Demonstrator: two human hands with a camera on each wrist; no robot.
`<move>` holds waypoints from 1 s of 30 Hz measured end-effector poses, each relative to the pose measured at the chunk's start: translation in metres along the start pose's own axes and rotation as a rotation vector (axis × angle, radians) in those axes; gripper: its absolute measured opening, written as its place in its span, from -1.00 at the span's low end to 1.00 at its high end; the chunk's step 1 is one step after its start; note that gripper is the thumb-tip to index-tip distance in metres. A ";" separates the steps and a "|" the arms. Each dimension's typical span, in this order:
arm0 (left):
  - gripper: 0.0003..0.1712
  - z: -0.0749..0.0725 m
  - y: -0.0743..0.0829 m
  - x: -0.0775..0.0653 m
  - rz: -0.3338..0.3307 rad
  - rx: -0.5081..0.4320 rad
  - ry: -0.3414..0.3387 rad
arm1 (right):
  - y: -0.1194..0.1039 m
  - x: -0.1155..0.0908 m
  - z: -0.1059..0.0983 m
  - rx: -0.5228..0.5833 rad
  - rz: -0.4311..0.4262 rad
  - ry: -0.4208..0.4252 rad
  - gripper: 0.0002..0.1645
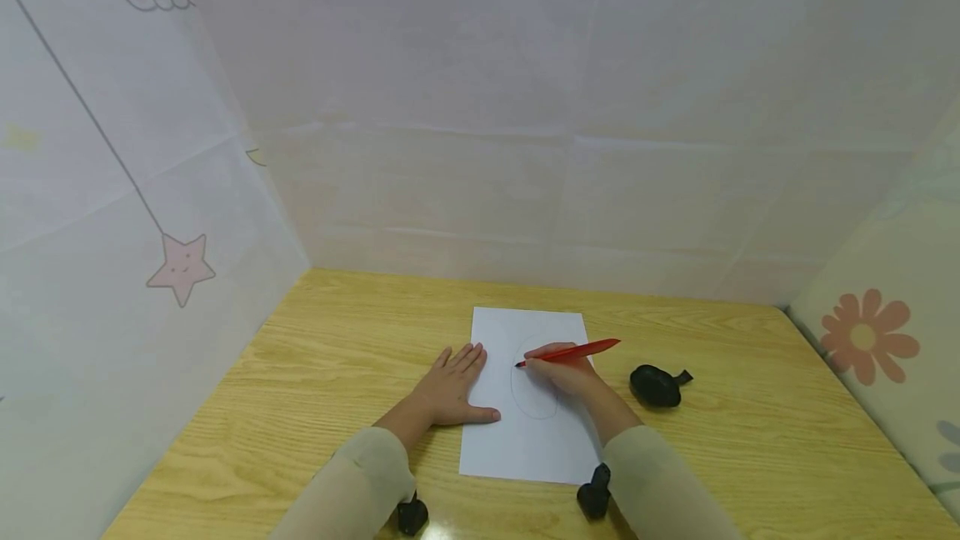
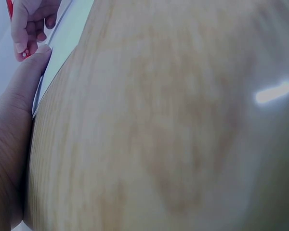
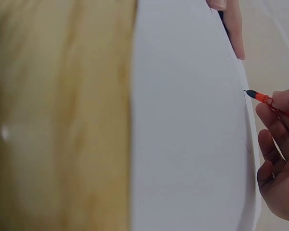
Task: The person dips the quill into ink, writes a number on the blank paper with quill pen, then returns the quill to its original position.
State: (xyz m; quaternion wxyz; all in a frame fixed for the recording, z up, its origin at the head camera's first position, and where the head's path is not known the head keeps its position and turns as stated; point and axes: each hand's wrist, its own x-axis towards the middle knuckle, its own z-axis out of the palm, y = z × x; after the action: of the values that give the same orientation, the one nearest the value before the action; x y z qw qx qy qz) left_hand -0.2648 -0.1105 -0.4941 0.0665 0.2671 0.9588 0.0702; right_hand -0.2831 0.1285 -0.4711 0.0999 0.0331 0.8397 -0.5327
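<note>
A white sheet of paper (image 1: 510, 448) lies on the wooden table, bearing a thin drawn oval line (image 1: 534, 418) partly hidden by the right hand. My right hand (image 1: 564, 371) pinches a red pen (image 1: 588, 348) with a feather-shaped upper end. Its dark tip is at the upper left part of the oval in the head view; in the right wrist view the pen (image 3: 262, 97) shows a black tip and a red barrel. My left hand (image 1: 452, 390) rests flat across the paper's left edge, fingers straight and spread, thumb on the sheet.
A black rounded object (image 1: 656, 386) with a short tab lies on the table (image 1: 750, 440) right of the paper. Small black pieces (image 1: 594, 494) sit by both sleeves. Pale printed cloth (image 1: 480, 107) hangs behind and at both sides of the table.
</note>
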 end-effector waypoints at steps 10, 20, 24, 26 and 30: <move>0.28 0.002 0.000 0.002 -0.007 0.013 -0.011 | 0.001 0.001 0.001 -0.021 0.004 -0.006 -0.74; 0.27 0.001 0.000 0.001 -0.011 0.008 -0.002 | 0.001 0.001 0.002 -0.029 0.008 -0.012 -0.73; 0.27 0.002 0.000 0.002 -0.011 0.002 -0.001 | 0.002 0.001 0.002 -0.025 0.011 -0.009 -0.74; 0.27 0.001 0.000 0.002 -0.012 0.002 -0.003 | 0.002 0.001 0.002 -0.023 0.014 -0.007 -0.74; 0.27 0.002 0.000 0.003 -0.012 0.008 -0.004 | 0.002 0.001 0.002 -0.019 0.025 -0.008 -0.73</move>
State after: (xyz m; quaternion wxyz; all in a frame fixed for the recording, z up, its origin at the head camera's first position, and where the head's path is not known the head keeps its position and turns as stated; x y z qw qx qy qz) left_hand -0.2668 -0.1091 -0.4962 0.0679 0.2615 0.9606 0.0652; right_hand -0.2840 0.1278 -0.4737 0.1105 0.0404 0.8438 -0.5236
